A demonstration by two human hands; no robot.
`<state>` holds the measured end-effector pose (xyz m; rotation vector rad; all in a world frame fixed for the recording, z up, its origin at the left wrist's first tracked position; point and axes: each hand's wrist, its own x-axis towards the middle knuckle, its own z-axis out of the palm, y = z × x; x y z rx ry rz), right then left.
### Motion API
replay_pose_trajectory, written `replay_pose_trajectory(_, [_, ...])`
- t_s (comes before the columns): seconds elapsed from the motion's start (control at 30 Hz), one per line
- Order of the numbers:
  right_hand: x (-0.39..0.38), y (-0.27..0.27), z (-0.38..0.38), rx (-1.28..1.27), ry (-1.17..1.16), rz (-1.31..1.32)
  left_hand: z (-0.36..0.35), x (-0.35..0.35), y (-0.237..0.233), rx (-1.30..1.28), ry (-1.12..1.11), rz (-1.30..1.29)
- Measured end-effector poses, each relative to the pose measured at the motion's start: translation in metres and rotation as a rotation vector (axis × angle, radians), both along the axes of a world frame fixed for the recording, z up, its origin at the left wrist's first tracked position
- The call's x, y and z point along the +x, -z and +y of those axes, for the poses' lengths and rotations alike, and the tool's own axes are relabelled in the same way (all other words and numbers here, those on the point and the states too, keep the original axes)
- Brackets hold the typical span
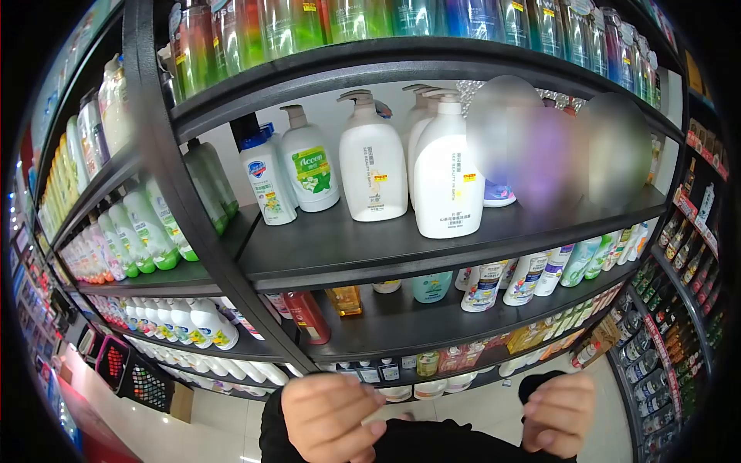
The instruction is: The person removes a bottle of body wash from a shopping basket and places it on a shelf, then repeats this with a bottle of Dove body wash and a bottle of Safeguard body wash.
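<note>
My left hand (332, 417) is low in the view, in front of the lower shelves, its fingers loosely curled together with nothing showing in them. To the right, my right hand (561, 413) is held at about the same height, also curled in and holding nothing visible. Neither hand touches a shelf or a bottle. Ahead on the middle shelf, a white pump bottle (449, 177) stands closest to the front edge. Beside it are another white pump bottle (373, 166), a green-labelled pump bottle (311, 170) and a blue-capped white bottle (268, 181).
Black shelving (432, 255) fills the view, with shampoo bottles (293, 21) above. A red bottle (307, 315) and white bottles (485, 287) stand on the shelf below. A black plastic basket (150, 383) is at the lower left. Drink shelves (671, 339) line the right side.
</note>
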<state>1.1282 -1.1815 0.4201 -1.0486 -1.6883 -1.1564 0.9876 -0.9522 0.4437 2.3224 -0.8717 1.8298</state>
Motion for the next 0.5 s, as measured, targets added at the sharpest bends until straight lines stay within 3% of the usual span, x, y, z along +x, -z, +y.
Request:
replay_pose_trajectory(0.03, [-0.006, -0.002, -0.014, -0.237, -0.067, 0.050, -0.004, -0.007, 0.001, 0.048, 0.025, 0.074])
replay_pose_trajectory(0.17, [0.000, 0.009, 0.011, -0.063, -0.083, -0.082, -0.013, -0.029, -0.003, 0.047, 0.105, 0.239])
replay_pose_trajectory(0.33, [-0.010, 0.022, 0.026, -0.122, -0.201, 0.052, -0.011, -0.058, 0.021, 0.010, -0.058, 0.283])
replay_pose_trajectory(0.43, [-0.018, 0.046, 0.043, -0.271, -0.430, 0.153, 0.000, -0.078, 0.030, -0.015, -0.145, 0.486])
replay_pose_trajectory(0.5, [-0.030, 0.067, 0.062, -0.455, -0.373, 0.251, 0.012, -0.088, 0.051, -0.071, -0.244, 0.524])
